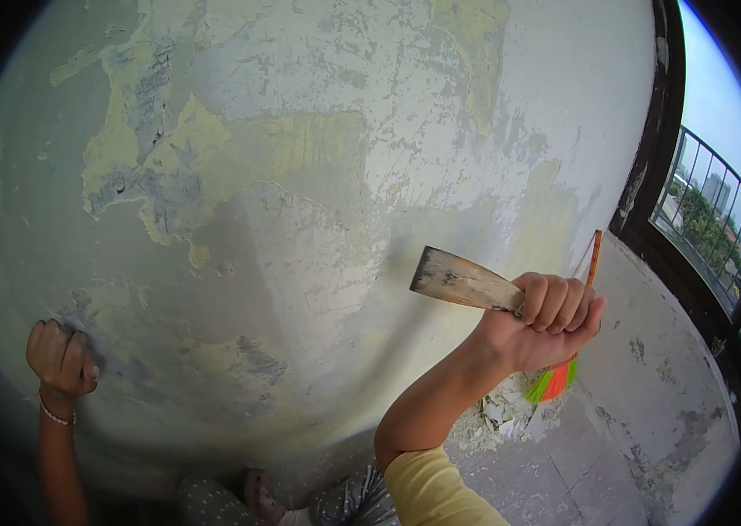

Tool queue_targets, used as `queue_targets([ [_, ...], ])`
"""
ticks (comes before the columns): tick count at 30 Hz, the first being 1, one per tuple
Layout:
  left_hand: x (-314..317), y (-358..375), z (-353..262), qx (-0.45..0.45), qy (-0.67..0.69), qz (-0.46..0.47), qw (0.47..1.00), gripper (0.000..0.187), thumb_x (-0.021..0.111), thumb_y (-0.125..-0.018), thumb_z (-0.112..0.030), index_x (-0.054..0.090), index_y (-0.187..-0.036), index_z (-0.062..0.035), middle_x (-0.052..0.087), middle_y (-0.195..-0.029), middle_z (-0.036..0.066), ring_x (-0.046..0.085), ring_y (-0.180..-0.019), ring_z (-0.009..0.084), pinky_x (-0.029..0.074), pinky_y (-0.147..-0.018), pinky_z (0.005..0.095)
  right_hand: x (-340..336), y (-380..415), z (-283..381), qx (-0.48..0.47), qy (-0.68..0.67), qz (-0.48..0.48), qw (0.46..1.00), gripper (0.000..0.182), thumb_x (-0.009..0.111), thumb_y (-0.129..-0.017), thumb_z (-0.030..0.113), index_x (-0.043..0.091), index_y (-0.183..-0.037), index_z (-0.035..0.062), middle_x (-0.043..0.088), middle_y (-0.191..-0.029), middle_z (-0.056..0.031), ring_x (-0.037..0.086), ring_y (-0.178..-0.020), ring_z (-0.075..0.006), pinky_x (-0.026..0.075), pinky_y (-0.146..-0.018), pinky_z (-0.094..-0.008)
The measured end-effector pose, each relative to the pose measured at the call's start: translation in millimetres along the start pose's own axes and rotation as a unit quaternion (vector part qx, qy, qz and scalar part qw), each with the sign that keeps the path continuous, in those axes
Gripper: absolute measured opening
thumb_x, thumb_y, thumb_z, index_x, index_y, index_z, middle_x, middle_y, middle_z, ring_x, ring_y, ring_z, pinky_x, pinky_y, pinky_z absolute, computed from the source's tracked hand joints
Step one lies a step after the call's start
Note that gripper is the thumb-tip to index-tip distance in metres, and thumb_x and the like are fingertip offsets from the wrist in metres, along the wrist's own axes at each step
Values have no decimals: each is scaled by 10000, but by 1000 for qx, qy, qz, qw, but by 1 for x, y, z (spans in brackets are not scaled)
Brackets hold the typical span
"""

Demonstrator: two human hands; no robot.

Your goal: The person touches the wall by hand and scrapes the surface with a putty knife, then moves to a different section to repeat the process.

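My right hand (pixel 556 317) is wrapped round a scraper (pixel 465 280), whose wide, worn blade points left in front of the wall. The scraper's handle is hidden in my fist. Over at the left, my left hand (pixel 62 358) is curled into a fist close against the wall, with nothing visible in it and a beaded bracelet on the wrist. The wall (pixel 300 228) has patchy, peeling paint, with yellowish and grey areas showing through.
Behind my right hand stands a broom (pixel 553 382) with green and orange bristles. Paint flakes (pixel 502 412) are heaped on the tiled floor (pixel 555 473). A dark window frame (pixel 651 149) borders the right side, with a railing outside. My bent legs (pixel 344 500) are below.
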State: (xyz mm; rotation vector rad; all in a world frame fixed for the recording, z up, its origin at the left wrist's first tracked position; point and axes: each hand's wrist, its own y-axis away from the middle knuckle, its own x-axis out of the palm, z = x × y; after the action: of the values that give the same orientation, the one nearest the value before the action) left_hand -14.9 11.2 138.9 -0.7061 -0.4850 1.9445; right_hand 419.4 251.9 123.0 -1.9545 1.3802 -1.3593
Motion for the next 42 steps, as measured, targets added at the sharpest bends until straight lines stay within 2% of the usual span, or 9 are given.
queue_targets([
  [5, -2, -10, -3, -2, 3, -6, 1000, 432, 330, -978, -320, 519, -788, 19, 409, -622, 105, 407, -500, 246, 300, -463, 353, -6, 14, -35, -46, 153, -48, 986, 403, 374, -980, 186, 263, -594, 153, 228, -461, 43, 161, -360, -75, 184, -332, -234],
  [7, -3, -14, -5, -6, -10, -18, 1000, 437, 325, -979, -321, 521, -782, 18, 412, -623, 104, 408, -502, 243, 300, -463, 347, -20, 26, -64, 96, 11, -111, 989, 387, 370, -988, 203, 277, -617, 143, 259, -477, 36, 177, -364, -73, 183, -334, -237],
  [14, -3, -5, -2, -3, 2, -2, 1000, 426, 338, -971, -307, 524, -769, 19, 420, -624, 111, 414, -504, 250, 309, -465, 351, 1, 13, 13, -80, 73, 36, 993, 388, 373, -991, 221, 280, -621, 153, 273, -487, 36, 202, -370, -63, 194, -336, -221],
  [20, -2, -14, -5, -5, -1, -32, 999, 412, 349, -970, -298, 523, -770, 17, 414, -616, 102, 409, -498, 237, 303, -460, 348, -24, 2, -22, 12, 119, -104, 987, 407, 420, -970, 197, 291, -586, 155, 260, -463, 42, 172, -359, -58, 163, -319, -221],
  [25, -3, -13, -4, -9, -2, -27, 1000, 400, 355, -965, -289, 521, -770, 18, 411, -612, 100, 406, -497, 236, 301, -458, 349, -2, 1, 21, -86, 14, 13, 996, 404, 404, -972, 200, 263, -596, 158, 243, -462, 43, 182, -361, -58, 174, -332, -221],
  [28, -2, -11, -4, -13, 2, -17, 1000, 403, 359, -963, -293, 526, -770, 19, 407, -610, 99, 406, -496, 236, 299, -459, 348, -6, 12, -27, -84, 203, -67, 973, 393, 394, -974, 201, 258, -608, 158, 235, -473, 41, 183, -366, -60, 176, -335, -223],
  [34, -3, -15, -4, -11, 2, -28, 1000, 419, 360, -966, -307, 528, -759, 16, 405, -609, 98, 408, -495, 235, 298, -459, 346, 4, 5, 8, -37, 31, 28, 998, 378, 387, -972, 175, 286, -608, 151, 257, -475, 35, 188, -365, -66, 198, -337, -229],
  [37, -2, -2, -3, -20, 8, 0, 1000, 395, 373, -944, -284, 525, -767, 34, 438, -635, 138, 433, -531, 282, 336, -476, 380, 1, 7, 8, -99, 45, 19, 994, 376, 402, -967, 179, 284, -610, 156, 238, -468, 38, 169, -361, -68, 182, -331, -232],
  [42, -3, -14, -6, -18, -3, -27, 999, 427, 361, -966, -315, 528, -753, 16, 407, -610, 95, 412, -498, 237, 300, -460, 347, -11, 10, -24, -4, 156, -61, 986, 395, 401, -971, 192, 271, -599, 163, 241, -470, 37, 176, -360, -71, 175, -329, -237],
])
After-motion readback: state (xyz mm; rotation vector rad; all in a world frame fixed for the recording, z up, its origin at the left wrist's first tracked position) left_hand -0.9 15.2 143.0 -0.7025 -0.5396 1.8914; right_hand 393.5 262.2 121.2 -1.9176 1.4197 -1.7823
